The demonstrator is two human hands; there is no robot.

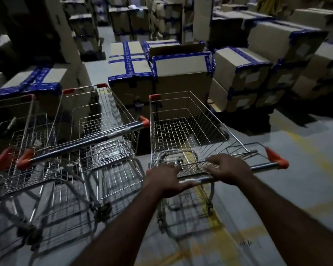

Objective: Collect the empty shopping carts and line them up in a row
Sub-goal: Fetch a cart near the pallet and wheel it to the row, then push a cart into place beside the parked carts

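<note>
While both hands lie on its handle, the right-hand cart (171, 106) stands on the grey floor (277, 198) in the head view, with its front end turned toward the stacked cardboard boxes (181, 64). Its wire basket is empty.

Hands: the left hand (165, 179) rests on the left part of the handle bar (261, 167). Its fingers are stretched forward over the bar rather than wrapped round it. The right hand (227, 167) rests on the bar just beside it, with fingers spread and reaching onto the wire flap at the back of the basket. Whether either thumb hooks beneath the bar cannot be told. An orange end cap (277, 159) closes the bar's right end.

Other carts: a middle cart (113, 108) stands to the left of the held one, facing the same way. Its handle (88, 142) is angled, and the right orange cap sits just beside the held cart's left wall. A left cart (23, 139), partly cut by the frame edge, stands close against the middle one, their near orange caps almost touching. Both baskets appear empty.

Surroundings: the boxes carry blue tape along their seams and are stacked in rows behind and to the right. Worn yellow markings (306, 148) cross the floor under and beside the held cart. The lighting is dim and the lower frame is blurred.
</note>
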